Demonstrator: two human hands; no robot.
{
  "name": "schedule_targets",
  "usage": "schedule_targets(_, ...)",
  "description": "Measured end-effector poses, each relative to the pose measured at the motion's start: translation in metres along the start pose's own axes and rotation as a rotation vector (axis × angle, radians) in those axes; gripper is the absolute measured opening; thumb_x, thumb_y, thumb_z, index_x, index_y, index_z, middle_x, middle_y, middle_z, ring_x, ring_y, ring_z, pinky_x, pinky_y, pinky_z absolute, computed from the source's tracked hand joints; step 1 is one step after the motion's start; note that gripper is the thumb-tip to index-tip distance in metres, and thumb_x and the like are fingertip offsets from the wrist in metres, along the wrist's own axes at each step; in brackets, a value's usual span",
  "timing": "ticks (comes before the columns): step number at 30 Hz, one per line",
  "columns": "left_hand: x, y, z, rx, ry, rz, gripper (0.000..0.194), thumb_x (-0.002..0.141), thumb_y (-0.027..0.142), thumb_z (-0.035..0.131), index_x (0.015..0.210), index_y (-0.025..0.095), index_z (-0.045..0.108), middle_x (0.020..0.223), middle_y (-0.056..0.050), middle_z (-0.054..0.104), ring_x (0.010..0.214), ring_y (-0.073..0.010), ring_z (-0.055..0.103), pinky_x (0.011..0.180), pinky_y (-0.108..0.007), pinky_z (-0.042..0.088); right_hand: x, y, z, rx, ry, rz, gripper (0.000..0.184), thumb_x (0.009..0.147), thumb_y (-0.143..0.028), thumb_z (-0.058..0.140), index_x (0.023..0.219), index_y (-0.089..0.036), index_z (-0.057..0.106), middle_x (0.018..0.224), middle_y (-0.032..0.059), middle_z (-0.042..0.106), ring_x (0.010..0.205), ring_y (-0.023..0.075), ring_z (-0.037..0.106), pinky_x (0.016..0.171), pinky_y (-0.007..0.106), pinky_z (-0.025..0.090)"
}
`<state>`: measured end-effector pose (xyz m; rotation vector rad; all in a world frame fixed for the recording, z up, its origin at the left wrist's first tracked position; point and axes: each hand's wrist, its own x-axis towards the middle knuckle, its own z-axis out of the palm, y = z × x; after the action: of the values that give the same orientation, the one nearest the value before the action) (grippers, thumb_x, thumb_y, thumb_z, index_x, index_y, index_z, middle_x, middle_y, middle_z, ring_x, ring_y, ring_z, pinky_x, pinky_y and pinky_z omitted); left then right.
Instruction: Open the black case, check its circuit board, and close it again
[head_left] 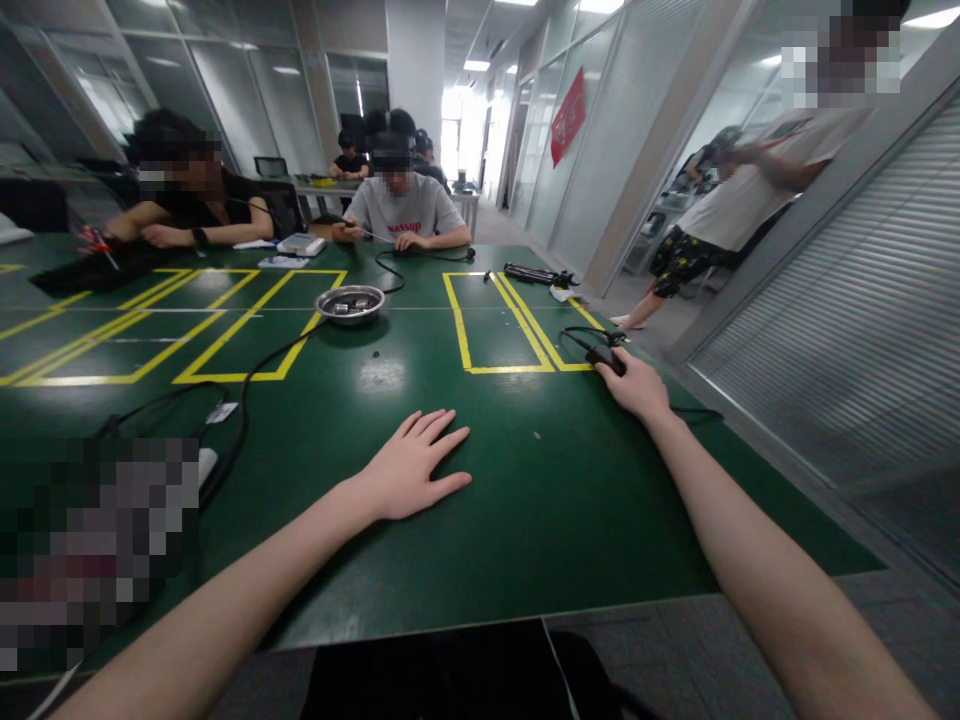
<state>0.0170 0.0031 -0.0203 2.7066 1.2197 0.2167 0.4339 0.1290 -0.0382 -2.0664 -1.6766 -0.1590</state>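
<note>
My left hand (415, 466) lies flat on the green table (525, 480), palm down, fingers spread, holding nothing. My right hand (639, 383) reaches out to the right and closes its fingers on a small black device (606, 358) with a black cable looping behind it, at the corner of a yellow taped rectangle (495, 325). A tiny dark speck (536, 435) lies on the table between my hands.
A metal bowl (349, 303) with small parts stands mid-table, a black cable (255, 385) running left of it. A black tool (536, 273) lies farther back. Two people sit across the table; another stands at the right by the glass wall.
</note>
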Motion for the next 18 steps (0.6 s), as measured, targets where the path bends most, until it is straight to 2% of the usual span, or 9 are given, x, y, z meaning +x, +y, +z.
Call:
schedule_targets(3, -0.0003, -0.0011, 0.0011, -0.003, 0.007, 0.001, 0.071, 0.104, 0.068, 0.041, 0.159, 0.024, 0.043, 0.17, -0.014, 0.033, 0.158, -0.0315, 0.032, 0.129, -0.053, 0.025, -0.0007, -0.0026, 0.0038, -0.013, -0.031, 0.079, 0.06, 0.092, -0.051, 0.059, 0.144, -0.021, 0.063, 0.128, 0.0173, 0.072, 0.112, 0.0382, 0.067, 0.09, 0.048, 0.055)
schedule_targets(8, -0.0011, -0.0038, 0.0046, -0.001, 0.043, 0.015, 0.07, 0.103, 0.07, 0.039, 0.159, 0.027, 0.044, 0.17, -0.011, 0.035, 0.157, -0.0308, 0.033, 0.128, -0.053, 0.025, -0.0026, -0.0042, 0.001, -0.003, -0.016, 0.018, 0.054, 0.09, -0.043, 0.063, 0.138, -0.019, 0.068, 0.127, 0.0172, 0.071, 0.121, 0.0374, 0.062, 0.095, 0.047, 0.054)
schedule_targets(11, -0.0013, -0.004, 0.0047, 0.007, 0.03, 0.012, 0.071, 0.104, 0.07, 0.038, 0.159, 0.026, 0.043, 0.17, -0.012, 0.034, 0.158, -0.0302, 0.032, 0.129, -0.052, 0.024, -0.0023, -0.005, 0.0009, 0.028, 0.035, 0.014, 0.052, 0.092, -0.043, 0.06, 0.136, -0.017, 0.069, 0.128, 0.0168, 0.071, 0.117, 0.035, 0.064, 0.094, 0.043, 0.054)
schedule_targets(15, -0.0013, -0.003, 0.0026, 0.002, 0.018, 0.009, 0.072, 0.104, 0.07, 0.038, 0.16, 0.026, 0.042, 0.17, -0.012, 0.033, 0.158, -0.0303, 0.031, 0.129, -0.051, 0.024, 0.0007, -0.0048, 0.0032, 0.058, 0.081, 0.161, 0.056, 0.096, -0.052, 0.054, 0.137, -0.018, 0.068, 0.116, 0.0164, 0.075, 0.107, 0.0347, 0.069, 0.088, 0.042, 0.055)
schedule_targets(18, -0.0014, -0.0025, 0.0014, -0.018, 0.024, 0.015, 0.071, 0.104, 0.069, 0.039, 0.16, 0.026, 0.042, 0.17, -0.012, 0.033, 0.158, -0.031, 0.031, 0.129, -0.052, 0.023, 0.0036, -0.001, 0.0046, 0.072, 0.107, 0.248, 0.054, 0.1, -0.055, 0.045, 0.129, -0.019, 0.073, 0.109, 0.0178, 0.077, 0.103, 0.0353, 0.07, 0.085, 0.043, 0.055)
